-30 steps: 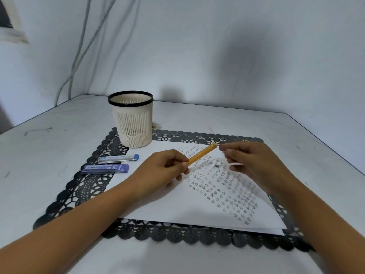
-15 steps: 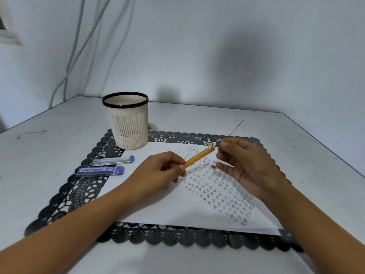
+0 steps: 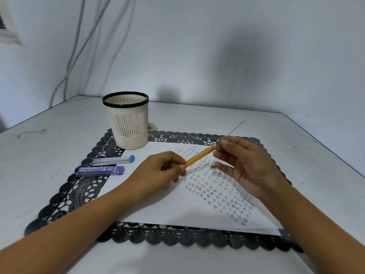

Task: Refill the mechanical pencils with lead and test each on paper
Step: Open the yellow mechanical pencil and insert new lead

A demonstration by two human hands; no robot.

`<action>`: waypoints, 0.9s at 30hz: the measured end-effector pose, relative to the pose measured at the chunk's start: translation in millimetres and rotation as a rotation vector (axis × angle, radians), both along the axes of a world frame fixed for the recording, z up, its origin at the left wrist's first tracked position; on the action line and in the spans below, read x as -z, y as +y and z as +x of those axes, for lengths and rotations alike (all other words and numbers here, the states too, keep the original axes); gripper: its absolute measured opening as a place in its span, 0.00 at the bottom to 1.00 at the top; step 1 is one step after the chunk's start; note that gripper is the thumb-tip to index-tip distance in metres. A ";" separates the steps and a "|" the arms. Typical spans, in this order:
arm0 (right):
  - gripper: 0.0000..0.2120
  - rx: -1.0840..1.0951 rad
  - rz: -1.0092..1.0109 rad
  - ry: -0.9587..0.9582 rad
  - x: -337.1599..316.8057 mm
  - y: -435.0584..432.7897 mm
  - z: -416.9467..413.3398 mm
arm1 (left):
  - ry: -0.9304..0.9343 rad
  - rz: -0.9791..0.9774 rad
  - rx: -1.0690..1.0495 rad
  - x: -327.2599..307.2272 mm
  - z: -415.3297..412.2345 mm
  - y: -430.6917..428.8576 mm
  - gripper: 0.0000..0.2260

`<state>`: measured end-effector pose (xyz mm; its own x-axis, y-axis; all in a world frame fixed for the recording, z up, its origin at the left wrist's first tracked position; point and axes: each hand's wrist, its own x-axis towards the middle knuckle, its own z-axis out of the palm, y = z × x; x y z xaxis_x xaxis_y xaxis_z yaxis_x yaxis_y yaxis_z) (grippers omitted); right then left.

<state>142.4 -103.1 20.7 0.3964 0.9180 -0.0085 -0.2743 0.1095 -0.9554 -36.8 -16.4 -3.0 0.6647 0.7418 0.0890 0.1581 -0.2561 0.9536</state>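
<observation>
Fingers of your left hand (image 3: 158, 171) are curling round the lower end of the orange mechanical pencil (image 3: 199, 156), holding it tilted so it is pointing up toward the right, just above the paper (image 3: 167, 210) at the centre of the frame. Your right hand (image 3: 246, 165) is meeting the pencil's upper end. Its thumb and forefinger are closing together there while the other fingers are spreading loosely below. I cannot tell whether that pinch is holding anything. A small dark piece (image 3: 213, 166) is lying on the paper, which is covered in rows of pencilled stars. The paper is resting on a black lace placemat (image 3: 79, 190) on the counter (image 3: 59, 135). At centre left, two lead cases are lying side by side on the mat, the clear blue-capped case (image 3: 113, 160) behind the purple case (image 3: 99, 171). Above them a cream pencil cup (image 3: 128, 123) is standing upright.
</observation>
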 end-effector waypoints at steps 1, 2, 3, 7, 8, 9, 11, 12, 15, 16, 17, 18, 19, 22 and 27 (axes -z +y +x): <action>0.08 0.000 -0.003 -0.001 0.2 0.1 0.1 | -0.003 -0.002 0.000 0.0 0.2 -0.1 0.06; 0.08 -0.001 -0.009 -0.002 0.5 0.1 0.1 | -0.003 -0.003 0.001 -0.2 0.2 -0.2 0.06; 0.08 -0.004 -0.014 -0.001 0.9 0.2 0.0 | -0.003 -0.003 0.002 -0.1 0.4 -0.2 0.05; 0.08 -0.022 -0.035 0.015 1.8 0.7 -1.0 | -0.009 0.002 -0.002 -0.1 0.5 0.0 0.06; 0.08 -0.027 -0.038 0.025 1.9 0.9 -1.3 | -0.011 0.004 -0.003 -0.1 0.4 0.2 0.06; 0.08 -0.032 -0.037 0.036 2.0 1.1 -1.5 | -0.009 0.007 -0.003 0.1 0.2 0.0 0.06; 0.07 -0.040 -0.035 0.058 2.6 1.2 -2.1 | -0.005 0.014 -0.001 0.2 -0.2 0.0 0.06; 0.07 -0.041 -0.035 0.069 3.1 1.1 -2.2 | -0.006 0.014 0.001 0.2 -0.2 -0.1 0.06; 0.04 -0.046 -0.031 0.113 4.2 1.5 -3.1 | -0.014 0.005 -0.001 0.4 0.1 0.0 0.06; 0.04 -0.049 -0.030 0.128 4.4 1.8 -3.6 | -0.012 0.004 -0.002 0.4 0.2 0.2 0.06; 0.04 -0.050 -0.030 0.142 4.5 2.1 -4.0 | -0.009 0.005 -0.002 0.4 0.3 0.3 0.06; 0.04 -0.049 -0.033 0.155 4.7 2.5 -4.6 | -0.007 0.007 0.000 0.4 0.3 0.4 0.06; 0.04 -0.047 -0.036 0.166 4.5 2.8 -5.3 | -0.006 0.010 0.001 0.3 0.3 0.2 0.06; 0.05 -0.045 -0.040 0.187 4.5 2.8 -6.6 | -0.005 0.012 0.000 0.3 0.0 0.3 0.06; 0.05 -0.054 -0.052 0.171 5.7 2.1 -6.8 | -0.005 0.016 0.002 0.8 0.0 0.8 0.06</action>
